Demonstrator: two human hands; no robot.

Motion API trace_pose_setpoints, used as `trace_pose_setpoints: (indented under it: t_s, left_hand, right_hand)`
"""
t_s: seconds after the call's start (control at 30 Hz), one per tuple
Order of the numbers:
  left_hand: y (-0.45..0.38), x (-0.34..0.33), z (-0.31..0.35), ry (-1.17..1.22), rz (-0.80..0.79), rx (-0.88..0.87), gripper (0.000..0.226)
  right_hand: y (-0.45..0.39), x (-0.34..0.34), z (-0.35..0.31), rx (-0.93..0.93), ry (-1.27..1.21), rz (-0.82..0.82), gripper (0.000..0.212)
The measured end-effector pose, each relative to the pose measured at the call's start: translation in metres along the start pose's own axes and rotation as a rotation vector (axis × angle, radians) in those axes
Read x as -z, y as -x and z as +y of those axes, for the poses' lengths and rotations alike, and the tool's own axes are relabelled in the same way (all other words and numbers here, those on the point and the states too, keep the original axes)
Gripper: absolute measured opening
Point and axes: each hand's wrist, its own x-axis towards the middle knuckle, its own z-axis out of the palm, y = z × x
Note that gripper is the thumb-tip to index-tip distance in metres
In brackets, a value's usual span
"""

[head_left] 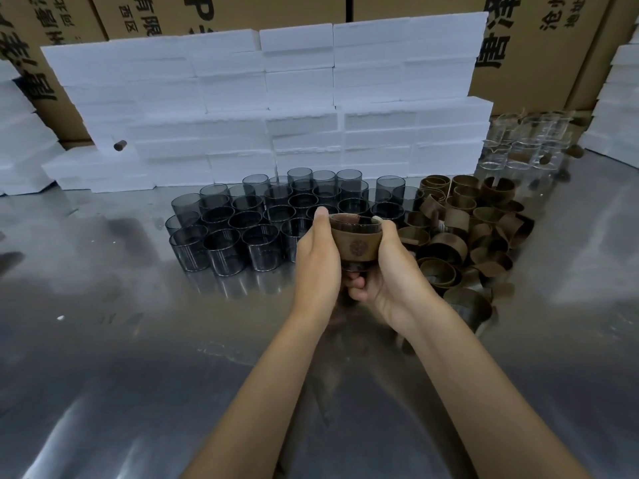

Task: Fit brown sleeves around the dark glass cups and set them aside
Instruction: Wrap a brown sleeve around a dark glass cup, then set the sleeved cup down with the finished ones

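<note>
The surface [138, 375] was bare metal, smooth and glossy, mirroring what stood on it. The dark cups [224, 243] at centre were smoky, see-through glass with a shine. The held cup [356, 223] wore a matt brown sleeve [356, 245], leather-like, stamped with a round mark. The loose sleeves [460, 229] at right looked equally dull. White foam blocks [276, 108] behind were matt and grainy; cardboard boxes [539, 46] above were matt brown with black print.

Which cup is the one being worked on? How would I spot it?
Look in front of the wall of white foam blocks, just past the crowd of dark glass cups. One cup is held up between the left hand and right hand; it alone wears a brown sleeve.
</note>
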Motion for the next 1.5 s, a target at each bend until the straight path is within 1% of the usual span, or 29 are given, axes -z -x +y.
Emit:
trace_pose_setpoints:
  t_s: [0.07, 0.13, 0.2, 0.23, 0.3, 0.37, 0.4, 0.47, 0.5, 0.6, 0.7, 0.77, 0.83, 0.9, 0.97, 1.03, 1.13, 1.2, 1.27, 1.33, 1.37, 1.43, 1.5]
  left_hand:
    - [-0.001, 0.005, 0.004, -0.068, 0.004, -0.104, 0.045]
    - [-0.001, 0.012, 0.01, -0.093, -0.093, -0.152, 0.038]
    - [-0.002, 0.019, 0.013, -0.153, -0.224, -0.173, 0.041]
    - [-0.002, 0.021, 0.015, -0.214, -0.259, -0.194, 0.044]
    - [-0.004, 0.024, 0.018, -0.298, -0.253, -0.256, 0.054]
    - [-0.006, 0.027, 0.023, -0.284, -0.163, -0.334, 0.054]
    - [-0.008, 0.031, 0.026, -0.257, -0.085, -0.371, 0.053]
    - [-0.015, 0.045, 0.033, -0.187, 0.121, -0.412, 0.054]
    - [-0.019, 0.055, 0.036, -0.162, 0.234, -0.42, 0.055]
    - [-0.035, 0.094, 0.036, -0.159, 0.525, -0.418, 0.062]
    - [-0.051, 0.138, 0.032, -0.251, 0.7, -0.368, 0.07]
    - [-0.061, 0.167, 0.025, -0.394, 0.783, -0.303, 0.073]
    - [-0.068, 0.193, 0.014, -0.549, 0.833, -0.207, 0.073]
    - [-0.073, 0.211, 0.002, -0.631, 0.829, -0.121, 0.072]
    - [-0.076, 0.223, -0.009, -0.666, 0.801, -0.081, 0.069]
    - [-0.08, 0.23, -0.015, -0.696, 0.777, -0.08, 0.067]
    - [-0.082, 0.234, -0.017, -0.708, 0.762, -0.096, 0.065]
    - [-0.08, 0.234, -0.016, -0.738, 0.769, -0.139, 0.065]
    - [-0.077, 0.229, -0.014, -0.847, 0.739, -0.3, 0.056]
    - [-0.076, 0.22, -0.012, -0.931, 0.645, -0.467, 0.041]
    - [-0.076, 0.215, -0.012, -0.942, 0.585, -0.477, 0.034]
    - [-0.076, 0.208, -0.014, -0.946, 0.445, -0.393, 0.023]
    - [-0.078, 0.205, -0.019, -0.959, 0.323, -0.318, 0.018]
  right_hand:
    - [-0.002, 0.003, -0.001, -0.015, -0.03, -0.033, 0.052]
    - [-0.003, 0.007, -0.002, -0.013, -0.052, -0.046, 0.054]
    - [-0.006, 0.008, -0.001, -0.005, -0.068, -0.03, 0.056]
    - [-0.007, 0.008, 0.0, -0.001, -0.076, -0.023, 0.058]
    - [-0.009, 0.007, 0.001, 0.009, -0.08, -0.017, 0.062]
    - [-0.011, 0.006, 0.001, 0.043, -0.054, 0.006, 0.064]
    - [-0.012, 0.006, 0.001, 0.07, -0.038, 0.026, 0.063]
    - [-0.015, 0.006, 0.001, 0.14, 0.021, 0.084, 0.056]
    - [-0.016, 0.006, 0.002, 0.194, 0.089, 0.116, 0.052]
    - [-0.01, 0.001, 0.017, 0.46, 0.427, 0.168, 0.04]
    - [-0.003, -0.002, 0.032, 0.747, 0.788, 0.164, 0.03]
    - [-0.001, -0.004, 0.036, 0.825, 0.988, 0.17, 0.024]
    - [-0.001, -0.004, 0.04, 0.857, 1.168, 0.152, 0.022]
    - [-0.002, -0.002, 0.042, 0.865, 1.336, 0.136, 0.021]
    - [-0.006, 0.0, 0.043, 0.839, 1.428, 0.137, 0.018]
    - [-0.01, 0.003, 0.042, 0.819, 1.465, 0.162, 0.016]
    - [-0.013, 0.007, 0.043, 0.794, 1.473, 0.224, 0.019]
    - [-0.014, 0.01, 0.042, 0.775, 1.491, 0.251, 0.02]
    - [-0.015, 0.011, 0.04, 0.753, 1.514, 0.269, 0.02]
    - [-0.015, 0.011, 0.039, 0.742, 1.534, 0.294, 0.02]
    - [-0.014, 0.011, 0.039, 0.739, 1.545, 0.303, 0.021]
    - [-0.013, 0.01, 0.04, 0.74, 1.558, 0.311, 0.022]
    - [-0.011, 0.009, 0.04, 0.754, 1.554, 0.314, 0.023]
